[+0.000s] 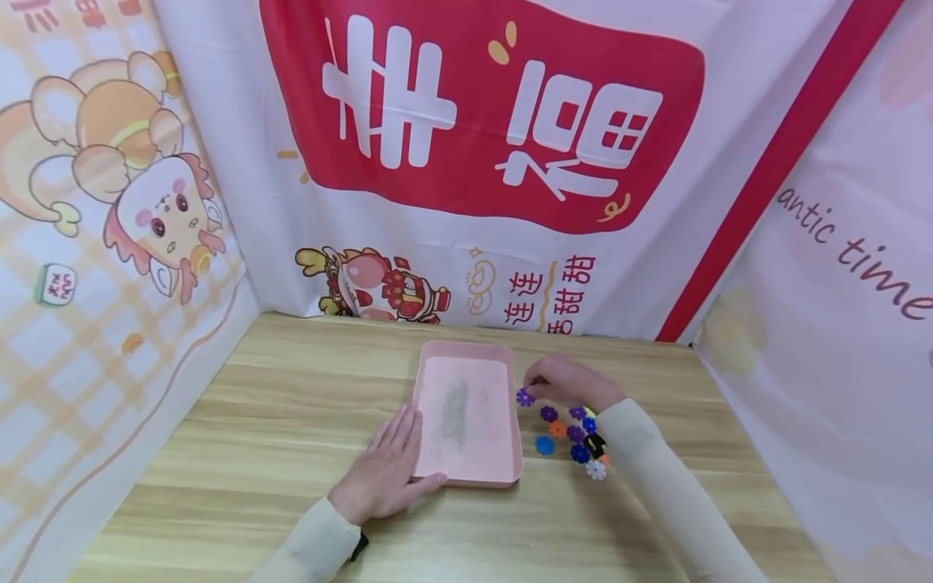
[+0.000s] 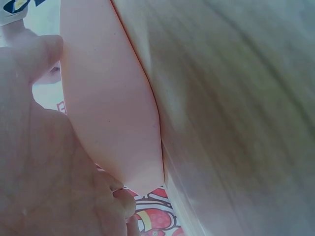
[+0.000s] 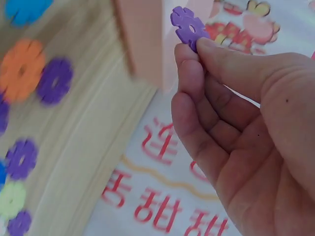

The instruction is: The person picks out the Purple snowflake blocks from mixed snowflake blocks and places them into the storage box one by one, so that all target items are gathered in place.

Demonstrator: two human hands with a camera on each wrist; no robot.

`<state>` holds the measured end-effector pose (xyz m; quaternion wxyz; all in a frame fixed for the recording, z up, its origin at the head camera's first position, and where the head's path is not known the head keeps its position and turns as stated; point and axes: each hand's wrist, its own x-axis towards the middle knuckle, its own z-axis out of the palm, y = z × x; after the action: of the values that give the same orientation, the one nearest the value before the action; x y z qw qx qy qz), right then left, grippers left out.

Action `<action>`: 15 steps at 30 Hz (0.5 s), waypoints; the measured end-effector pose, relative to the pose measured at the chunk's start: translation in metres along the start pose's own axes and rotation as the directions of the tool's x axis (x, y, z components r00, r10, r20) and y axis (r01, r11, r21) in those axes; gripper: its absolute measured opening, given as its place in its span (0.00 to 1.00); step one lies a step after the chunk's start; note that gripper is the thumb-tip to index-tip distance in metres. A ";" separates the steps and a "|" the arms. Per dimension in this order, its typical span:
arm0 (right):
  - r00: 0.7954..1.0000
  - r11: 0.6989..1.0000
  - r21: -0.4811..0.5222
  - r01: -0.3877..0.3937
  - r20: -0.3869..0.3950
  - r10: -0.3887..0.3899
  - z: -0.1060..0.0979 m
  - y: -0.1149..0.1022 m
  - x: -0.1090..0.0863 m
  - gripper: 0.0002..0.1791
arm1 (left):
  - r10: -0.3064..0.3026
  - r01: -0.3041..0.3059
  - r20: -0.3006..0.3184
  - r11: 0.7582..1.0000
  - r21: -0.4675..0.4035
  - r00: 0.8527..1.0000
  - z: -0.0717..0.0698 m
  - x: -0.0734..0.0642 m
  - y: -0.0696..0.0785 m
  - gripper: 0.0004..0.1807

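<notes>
A shallow pink tray [image 1: 477,405] lies on the wooden table, with greyish smudges on its floor. Along its left rim rests my left hand [image 1: 386,470], fingers straight and thumb at the near corner; the left wrist view shows that hand [image 2: 54,142] against the tray's side wall [image 2: 113,98]. To the right of the tray, my right hand [image 1: 572,382] pinches a purple snowflake disc [image 1: 525,397] between thumb and fingertips. In the right wrist view the notched disc [image 3: 189,28] stands out from the fingertips, its centre hole visible.
More snowflake discs lie loose right of the tray: an orange one [image 1: 558,429], a light blue one [image 1: 544,445], a white one [image 1: 595,470] and several purple and dark blue ones. My right forearm partly covers the pile. A printed cloth [image 1: 452,267] hangs along the table's back edge.
</notes>
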<state>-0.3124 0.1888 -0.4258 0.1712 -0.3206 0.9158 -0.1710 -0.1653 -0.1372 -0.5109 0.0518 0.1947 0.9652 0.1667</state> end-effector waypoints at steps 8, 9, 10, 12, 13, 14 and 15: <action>0.997 0.999 -0.001 0.053 0.048 -0.053 0.025 -0.039 0.020 0.06 | -0.019 0.019 0.024 1.000 0.009 1.000 -0.001 -0.001 0.001 0.56; 0.996 0.997 -0.017 0.074 0.053 -0.073 0.029 -0.043 0.023 0.06 | -0.020 0.020 0.025 1.000 0.011 0.999 -0.001 -0.001 0.001 0.56; 0.994 0.996 -0.019 0.091 0.058 -0.090 0.032 -0.047 0.026 0.07 | -0.020 0.019 0.023 1.000 0.011 1.000 -0.001 -0.001 0.002 0.56; 0.988 0.988 -0.052 0.148 0.057 -0.145 0.040 -0.054 0.033 0.07 | -0.020 0.019 0.020 1.000 0.013 1.000 -0.002 -0.001 0.002 0.57; 0.984 0.983 -0.061 0.173 0.057 -0.170 0.043 -0.057 0.036 0.07 | -0.021 0.021 0.022 1.000 0.017 1.000 -0.002 0.000 0.002 0.57; 0.980 0.978 -0.073 0.197 0.055 -0.193 0.047 -0.061 0.039 0.07 | -0.021 0.021 0.023 1.000 0.018 1.000 -0.003 0.000 0.002 0.57; 0.977 0.975 -0.073 0.208 0.057 -0.204 0.050 -0.065 0.042 0.07 | -0.020 0.019 0.023 1.000 0.018 1.000 -0.003 0.000 0.001 0.57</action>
<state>-0.2875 0.1040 -0.4508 0.1624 -0.4242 0.8792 -0.1438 -0.1655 -0.1367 -0.5078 0.0627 0.1876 0.9679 0.1552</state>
